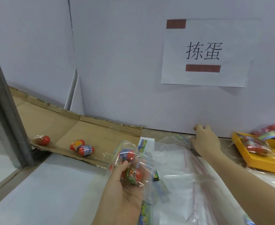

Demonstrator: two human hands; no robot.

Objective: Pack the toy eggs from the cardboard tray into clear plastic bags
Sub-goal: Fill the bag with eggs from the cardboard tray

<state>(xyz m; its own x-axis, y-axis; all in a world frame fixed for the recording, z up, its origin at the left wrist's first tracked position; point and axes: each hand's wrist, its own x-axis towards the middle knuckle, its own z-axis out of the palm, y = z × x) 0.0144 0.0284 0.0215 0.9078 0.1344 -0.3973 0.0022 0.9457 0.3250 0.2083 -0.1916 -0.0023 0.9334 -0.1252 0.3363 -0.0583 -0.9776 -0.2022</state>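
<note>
The cardboard tray [91,127] stretches leftward, with three loose eggs [86,151] on their sides along its near edge, left of and beyond the left hand [125,189], the nearer one. That hand, palm up, curls round a clear bag [128,159] with eggs inside. The right hand [205,140] lies on the flat bags [174,168]; whether it pinches one is unclear.

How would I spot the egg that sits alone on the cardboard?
Start at the flat cardboard tray. At its left end, beside the grey metal post, lies one red toy egg. It lies alone, while the other two eggs on the tray touch each other.
</note>
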